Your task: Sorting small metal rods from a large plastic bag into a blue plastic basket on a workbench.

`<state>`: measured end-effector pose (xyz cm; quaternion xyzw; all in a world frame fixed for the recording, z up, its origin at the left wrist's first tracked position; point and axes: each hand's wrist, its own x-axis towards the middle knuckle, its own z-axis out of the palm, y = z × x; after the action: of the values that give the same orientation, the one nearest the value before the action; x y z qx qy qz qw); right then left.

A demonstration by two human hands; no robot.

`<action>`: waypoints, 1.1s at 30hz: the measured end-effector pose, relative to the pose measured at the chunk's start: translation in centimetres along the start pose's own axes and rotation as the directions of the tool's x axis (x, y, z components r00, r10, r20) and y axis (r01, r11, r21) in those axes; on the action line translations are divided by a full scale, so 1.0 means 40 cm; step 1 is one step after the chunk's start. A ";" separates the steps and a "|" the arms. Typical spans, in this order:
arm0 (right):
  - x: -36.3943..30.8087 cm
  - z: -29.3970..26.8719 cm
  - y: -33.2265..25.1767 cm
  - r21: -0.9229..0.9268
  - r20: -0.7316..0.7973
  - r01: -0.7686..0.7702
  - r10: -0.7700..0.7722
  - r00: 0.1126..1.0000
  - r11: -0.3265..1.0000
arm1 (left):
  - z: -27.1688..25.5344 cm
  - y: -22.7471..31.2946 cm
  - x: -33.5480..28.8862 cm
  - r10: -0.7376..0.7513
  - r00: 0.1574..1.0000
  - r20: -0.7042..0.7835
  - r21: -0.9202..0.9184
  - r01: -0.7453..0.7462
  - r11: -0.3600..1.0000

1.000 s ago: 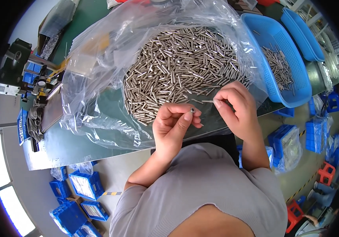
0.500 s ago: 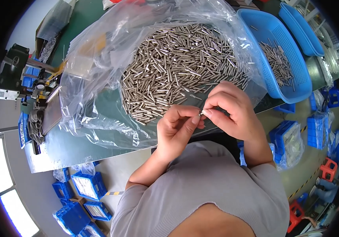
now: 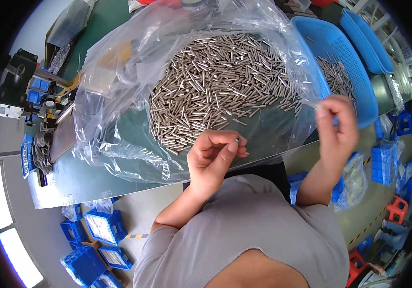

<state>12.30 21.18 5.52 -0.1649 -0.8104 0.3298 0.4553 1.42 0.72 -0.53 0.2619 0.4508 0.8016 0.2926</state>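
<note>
A large heap of slim metal pins [image 3: 215, 81] lies spread on a clear plastic bag [image 3: 129, 67] over the green table. My left hand [image 3: 215, 156] is at the heap's near edge, thumb and forefinger pinched on a small metal pin [image 3: 237, 139] of which only the end shows. To the right, my right hand [image 3: 338, 127] is raised at the near side of a blue perforated basket [image 3: 306, 36], covering part of its rim. Its thumb and forefinger are bent together; whatever they hold is too small to make out. More pins [image 3: 338, 77] lie inside that basket.
Another blue basket [image 3: 366, 41] stands beyond the first one. Left on the table is a metal fixture [image 3: 47, 103] with a dark post. Blue crates [image 3: 102, 225] and red stools [image 3: 397, 210] are on the floor around the table.
My right hand has parted from my left and moved right, to the blue basket. The left hand has stayed almost in place, still pinching.
</note>
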 end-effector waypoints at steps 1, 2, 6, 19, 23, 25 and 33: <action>0.014 -0.030 0.020 -0.125 -0.157 0.029 -0.048 0.986 0.992 | 0.004 0.001 0.001 0.030 1.000 -0.001 -0.010 -0.030 0.999; 0.023 -0.054 0.028 -0.182 -0.315 -0.114 0.052 0.948 0.977 | 0.009 0.001 0.006 0.029 1.000 0.010 -0.021 -0.029 0.999; 0.039 -0.035 0.024 -0.531 -0.281 -0.043 -0.128 0.951 0.846 | 0.010 0.002 0.004 0.052 0.996 -0.068 0.029 -0.050 0.998; -0.021 0.182 0.007 -0.127 0.561 0.400 -0.267 0.784 0.907 | 0.004 0.000 0.005 0.024 0.999 -0.048 -0.009 -0.024 1.000; -0.025 0.151 -0.022 0.187 0.411 0.062 -0.135 0.902 0.980 | 0.011 0.005 0.006 0.019 0.993 -0.120 -0.001 -0.019 1.000; -0.034 0.133 -0.027 0.292 0.457 -0.118 -0.030 0.889 0.949 | 0.003 0.001 0.007 0.031 0.998 -0.048 -0.046 -0.033 0.998; -0.062 0.143 -0.018 0.507 0.561 -0.395 0.055 0.826 0.766 | 0.004 -0.002 0.003 0.011 0.999 -0.047 -0.034 -0.012 0.999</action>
<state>8.82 17.06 2.33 -0.0169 -0.7261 0.6561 0.2051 1.44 0.93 -0.50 0.2405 0.4422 0.8168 0.2818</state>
